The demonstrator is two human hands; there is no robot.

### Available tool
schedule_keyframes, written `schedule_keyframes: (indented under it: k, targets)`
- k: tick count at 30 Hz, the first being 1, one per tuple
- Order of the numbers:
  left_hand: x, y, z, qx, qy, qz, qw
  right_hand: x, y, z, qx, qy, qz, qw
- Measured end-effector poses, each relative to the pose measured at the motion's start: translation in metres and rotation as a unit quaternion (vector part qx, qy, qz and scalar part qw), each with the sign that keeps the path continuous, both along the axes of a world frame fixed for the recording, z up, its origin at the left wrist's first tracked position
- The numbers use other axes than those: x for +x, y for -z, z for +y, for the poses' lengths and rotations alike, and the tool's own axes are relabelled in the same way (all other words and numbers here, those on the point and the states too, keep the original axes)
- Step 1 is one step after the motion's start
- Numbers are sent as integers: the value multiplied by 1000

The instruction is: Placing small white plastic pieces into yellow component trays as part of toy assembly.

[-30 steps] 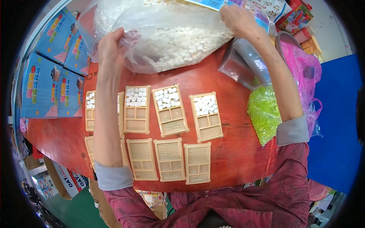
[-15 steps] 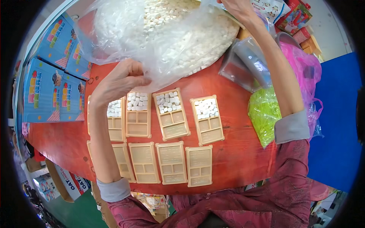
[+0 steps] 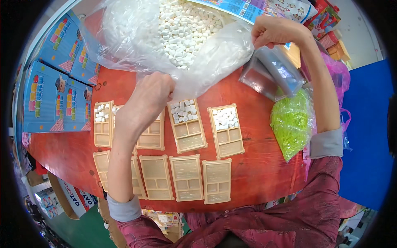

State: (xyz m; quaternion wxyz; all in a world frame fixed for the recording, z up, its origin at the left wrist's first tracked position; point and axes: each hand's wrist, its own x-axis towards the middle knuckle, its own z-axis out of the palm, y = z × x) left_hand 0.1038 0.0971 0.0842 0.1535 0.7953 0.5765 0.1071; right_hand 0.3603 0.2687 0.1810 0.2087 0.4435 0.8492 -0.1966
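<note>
A big clear plastic bag (image 3: pixel 128 35) lies open at the far side of the table, full of small white marshmallows (image 3: pixel 186 35). My left hand (image 3: pixel 152 96) is closed on the bag's near edge. My right hand (image 3: pixel 273 32), also closed, grips the bag's edge at the right. Just nearer than the bag, a row of beige compartment trays (image 3: pixel 192 138) has marshmallows in the top sections; the rightmost tray (image 3: pixel 227 136) stands slightly apart. A second row of beige trays (image 3: pixel 186 188) in front shows bare compartments. My left forearm covers parts of both rows.
Blue printed boxes (image 3: pixel 49 99) stand at the left. To the right lie clear plastic containers (image 3: pixel 266 74), a bag of bright green strips (image 3: pixel 291 120) and a pink plastic bag (image 3: pixel 340 76). Printed packaging film (image 3: pixel 240 9) lies behind the marshmallow bag. The table (image 3: pixel 264 169) is red.
My right hand has come down toward me with the bag's edge, and my left hand has shifted slightly right. The bag's mouth is wider, exposing more marshmallows.
</note>
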Motion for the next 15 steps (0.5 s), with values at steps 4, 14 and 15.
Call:
schedule_keyframes:
  k: [4, 14, 15]
  targets:
    - [16, -8, -14, 210, 63, -10, 976, 18, -30, 2, 152, -26, 79, 985]
    - [70, -47, -33, 121, 115, 183, 969, -13, 95, 52, 359, -62, 165, 917]
    - [71, -48, -36, 121, 128, 150, 973, -8, 99, 51, 357, -63, 166, 917]
